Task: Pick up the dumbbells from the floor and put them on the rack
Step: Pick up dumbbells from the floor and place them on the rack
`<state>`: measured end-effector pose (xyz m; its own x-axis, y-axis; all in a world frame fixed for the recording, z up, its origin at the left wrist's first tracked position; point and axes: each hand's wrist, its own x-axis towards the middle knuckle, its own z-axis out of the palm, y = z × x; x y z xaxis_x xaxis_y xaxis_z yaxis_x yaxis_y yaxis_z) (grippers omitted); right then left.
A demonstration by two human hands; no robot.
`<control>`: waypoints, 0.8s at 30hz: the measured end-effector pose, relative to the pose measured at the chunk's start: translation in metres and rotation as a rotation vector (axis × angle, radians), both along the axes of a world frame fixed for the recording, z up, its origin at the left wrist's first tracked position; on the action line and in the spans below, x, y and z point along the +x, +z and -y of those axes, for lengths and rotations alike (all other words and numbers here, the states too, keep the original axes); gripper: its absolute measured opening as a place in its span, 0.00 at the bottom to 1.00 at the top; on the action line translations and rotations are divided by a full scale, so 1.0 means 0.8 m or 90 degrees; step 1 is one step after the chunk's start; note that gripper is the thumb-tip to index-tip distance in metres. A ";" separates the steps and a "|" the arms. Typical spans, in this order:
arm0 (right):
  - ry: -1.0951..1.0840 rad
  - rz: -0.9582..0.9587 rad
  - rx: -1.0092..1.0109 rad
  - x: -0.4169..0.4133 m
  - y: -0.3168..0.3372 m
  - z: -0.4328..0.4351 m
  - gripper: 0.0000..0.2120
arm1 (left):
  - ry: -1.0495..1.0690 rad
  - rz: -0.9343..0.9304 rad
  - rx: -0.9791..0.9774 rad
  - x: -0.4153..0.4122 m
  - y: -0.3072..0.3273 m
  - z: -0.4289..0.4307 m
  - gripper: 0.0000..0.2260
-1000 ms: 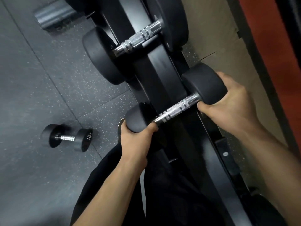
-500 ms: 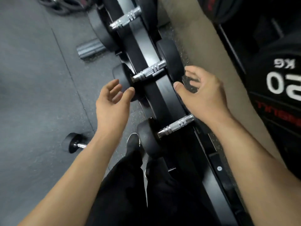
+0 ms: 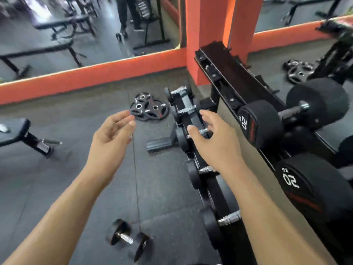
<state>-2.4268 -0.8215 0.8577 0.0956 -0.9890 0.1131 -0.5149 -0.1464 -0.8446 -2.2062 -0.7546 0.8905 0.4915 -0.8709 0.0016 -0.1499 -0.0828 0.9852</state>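
A small black dumbbell (image 3: pixel 129 239) with a chrome handle lies on the grey rubber floor near the bottom, left of the rack. The black dumbbell rack (image 3: pixel 225 190) runs up the right side with several dumbbells on its low rail, the nearest one (image 3: pixel 219 220) beside my right forearm. My left hand (image 3: pixel 112 136) hovers open over the floor, holding nothing. My right hand (image 3: pixel 215 138) is open above the low rail, fingers spread, touching nothing. Two large 20 kg dumbbells (image 3: pixel 265 125) sit on the upper rail at right.
A stack of black weight plates (image 3: pixel 149 108) lies on the floor beyond my hands. A dark foam block (image 3: pixel 160 143) lies by the rack. A bench (image 3: pixel 23 134) stands at left. Orange wall base (image 3: pixel 91 77) and mirrors line the back; a person's legs (image 3: pixel 128 14) show there.
Both hands let go of the dumbbell placed on the low rail and lifted away open. My view has swung up from the rack to the room.
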 end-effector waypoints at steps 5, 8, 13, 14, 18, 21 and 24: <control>-0.009 -0.026 -0.072 0.091 0.082 -0.020 0.30 | -0.060 0.028 -0.079 0.084 0.063 -0.028 0.11; -0.024 -0.005 -0.120 0.186 0.127 -0.038 0.31 | -0.091 0.060 -0.140 0.179 0.106 -0.044 0.10; -0.047 0.019 -0.193 0.335 0.192 -0.080 0.30 | -0.177 0.121 -0.201 0.332 0.176 -0.073 0.11; -0.051 0.019 -0.193 0.344 0.203 -0.088 0.29 | -0.193 0.127 -0.204 0.342 0.185 -0.074 0.12; -0.082 0.001 -0.208 0.413 0.260 -0.120 0.29 | -0.272 0.153 -0.222 0.424 0.249 -0.088 0.13; -0.117 -0.011 -0.230 0.442 0.293 -0.128 0.28 | -0.303 0.146 -0.263 0.461 0.279 -0.086 0.12; -0.134 -0.023 -0.256 0.474 0.320 -0.131 0.27 | -0.316 0.135 -0.290 0.493 0.300 -0.080 0.11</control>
<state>-2.0477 -0.7168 1.1133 -0.0914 -0.8654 0.4927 -0.5962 -0.3488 -0.7231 -1.8119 -0.6907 1.1306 -0.0158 -0.8817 0.4715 -0.2559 0.4594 0.8506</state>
